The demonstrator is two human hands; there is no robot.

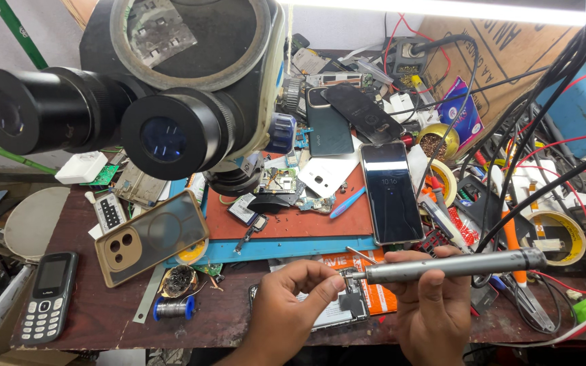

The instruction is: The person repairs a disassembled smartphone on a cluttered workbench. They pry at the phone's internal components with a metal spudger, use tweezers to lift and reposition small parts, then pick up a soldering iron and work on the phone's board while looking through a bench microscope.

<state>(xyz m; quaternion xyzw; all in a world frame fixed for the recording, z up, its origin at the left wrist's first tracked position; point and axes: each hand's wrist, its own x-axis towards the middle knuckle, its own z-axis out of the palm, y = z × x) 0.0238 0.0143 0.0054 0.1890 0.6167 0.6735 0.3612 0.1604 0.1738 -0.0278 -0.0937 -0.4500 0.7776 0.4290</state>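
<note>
My right hand (435, 308) grips a grey metal electric screwdriver (452, 266), held level with its tip pointing left. My left hand (293, 298) pinches at that tip (348, 276) with thumb and forefinger. Under both hands lies an opened phone (344, 308) with its boards exposed, partly hidden by my fingers, next to an orange sheet (378, 298). Beyond, a black smartphone (391, 192) with a lit screen rests on the red work mat (293, 220).
A large black stereo microscope (150, 81) fills the upper left. A tan phone case (149, 237), a keypad phone (47, 297), a solder spool (173, 310), tape rolls (557, 237), circuit boards and many hanging cables (544, 135) crowd the bench.
</note>
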